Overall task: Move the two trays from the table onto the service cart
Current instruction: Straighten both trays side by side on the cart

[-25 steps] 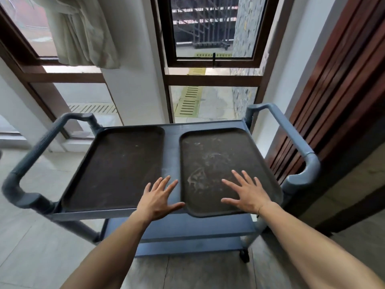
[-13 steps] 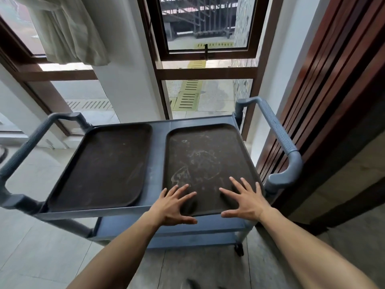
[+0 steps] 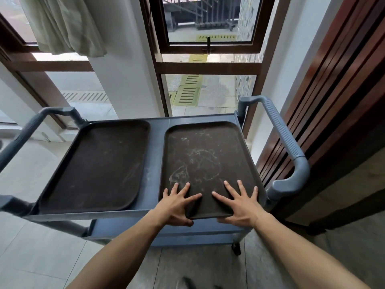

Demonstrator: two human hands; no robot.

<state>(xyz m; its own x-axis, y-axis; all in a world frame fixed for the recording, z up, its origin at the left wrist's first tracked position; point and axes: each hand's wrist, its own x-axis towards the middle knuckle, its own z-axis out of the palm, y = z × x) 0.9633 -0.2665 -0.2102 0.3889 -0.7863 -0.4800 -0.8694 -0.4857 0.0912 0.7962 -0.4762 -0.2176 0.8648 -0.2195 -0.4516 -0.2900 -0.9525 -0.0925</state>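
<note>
With left hand [image 3: 177, 205] and right hand [image 3: 239, 205] flat and open on the right tray [image 3: 208, 153], we push evenly until it sits inside the near edge of the service cart [image 3: 155, 163].

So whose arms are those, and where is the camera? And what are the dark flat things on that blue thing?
There is no robot here, only a person. The camera sits on the person's head and looks forward and down, so you see their own two arms reaching in from the bottom of the picture. The blue thing is a cart. On its top lie two dark trays side by side: the left tray and the right tray, which has pale scuff marks. The left hand and the right hand both lie on the near end of the right tray, fingers straight and spread, thumbs at its near edge. They seem to press on it rather than grab it. Nobody touches the left tray. Behind the cart is a window.
</note>
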